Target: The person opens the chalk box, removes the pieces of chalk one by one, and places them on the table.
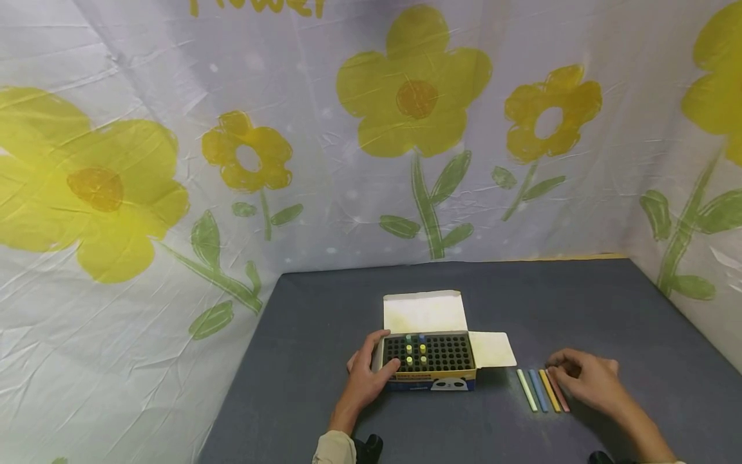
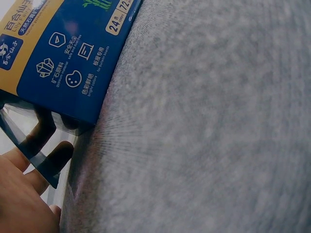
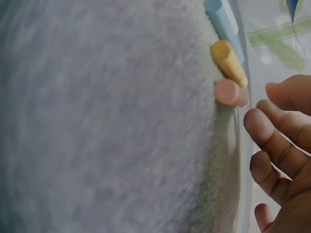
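Bearing the printed name "Lily Fairy", a chalk box (image 1: 406, 385) is gripped at its left end by the left hand (image 1: 365, 374), the thumb being laid near the front edge and a finger set at the rear corner. Beside this hand, "24 colors", "72", "bright colors" and "for bulletin boards" can be read; a panda is printed farther right. In the black insert (image 1: 462, 351), just right of the left thumb, six chalk pieces (image 1: 409, 349) are seated: four yellowish, one green, one blue. Four sticks are laid side by side left of the right hand (image 1: 588, 380): one pale stick (image 1: 527, 390), one blue stick (image 1: 538, 390), one yellow stick (image 1: 550, 390) and, nearest the fingertips, one pink stick (image 1: 558, 390). The right fingers are loosely bent, thumb and forefinger parted; whether the pink stick is touched cannot be told. Beyond both hands, five yellow flowers (image 1: 417, 129) are shown beneath partly cropped lettering (image 1: 257, 5), "Flower".
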Available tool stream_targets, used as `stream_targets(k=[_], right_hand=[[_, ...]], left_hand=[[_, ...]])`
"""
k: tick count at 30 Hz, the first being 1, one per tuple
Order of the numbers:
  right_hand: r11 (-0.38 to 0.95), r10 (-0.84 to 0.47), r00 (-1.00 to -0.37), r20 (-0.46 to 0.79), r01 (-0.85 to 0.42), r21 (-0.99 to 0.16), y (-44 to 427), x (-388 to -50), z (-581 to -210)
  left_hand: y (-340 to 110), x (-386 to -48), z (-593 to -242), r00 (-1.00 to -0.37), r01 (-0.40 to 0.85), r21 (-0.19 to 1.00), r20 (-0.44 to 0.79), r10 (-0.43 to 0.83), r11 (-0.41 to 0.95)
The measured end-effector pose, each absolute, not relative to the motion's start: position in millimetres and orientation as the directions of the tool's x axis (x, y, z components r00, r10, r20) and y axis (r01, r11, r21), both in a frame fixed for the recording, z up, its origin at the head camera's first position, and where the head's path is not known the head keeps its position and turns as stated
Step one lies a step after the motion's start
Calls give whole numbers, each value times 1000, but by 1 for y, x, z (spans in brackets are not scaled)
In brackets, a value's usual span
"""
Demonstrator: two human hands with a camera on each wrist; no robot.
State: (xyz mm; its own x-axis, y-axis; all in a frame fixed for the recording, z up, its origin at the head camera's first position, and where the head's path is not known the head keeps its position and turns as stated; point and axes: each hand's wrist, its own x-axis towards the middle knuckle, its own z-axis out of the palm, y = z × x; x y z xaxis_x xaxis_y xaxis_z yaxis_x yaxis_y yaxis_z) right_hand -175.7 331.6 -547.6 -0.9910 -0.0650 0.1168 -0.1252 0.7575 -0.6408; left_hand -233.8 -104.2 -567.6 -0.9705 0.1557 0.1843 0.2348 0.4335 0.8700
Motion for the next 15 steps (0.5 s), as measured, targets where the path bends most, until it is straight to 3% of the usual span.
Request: stream_targets(k=[8, 15], right_hand=[[702, 7, -983, 186, -128, -701, 320, -178, -534], [629, -28, -973, 230, -196, -752, 306, -181, -523]], left_hand=[[-104, -234, -566, -974, 217, 880, 163, 159, 424], [-104, -234, -566, -977, 203, 877, 153, 148, 434]])
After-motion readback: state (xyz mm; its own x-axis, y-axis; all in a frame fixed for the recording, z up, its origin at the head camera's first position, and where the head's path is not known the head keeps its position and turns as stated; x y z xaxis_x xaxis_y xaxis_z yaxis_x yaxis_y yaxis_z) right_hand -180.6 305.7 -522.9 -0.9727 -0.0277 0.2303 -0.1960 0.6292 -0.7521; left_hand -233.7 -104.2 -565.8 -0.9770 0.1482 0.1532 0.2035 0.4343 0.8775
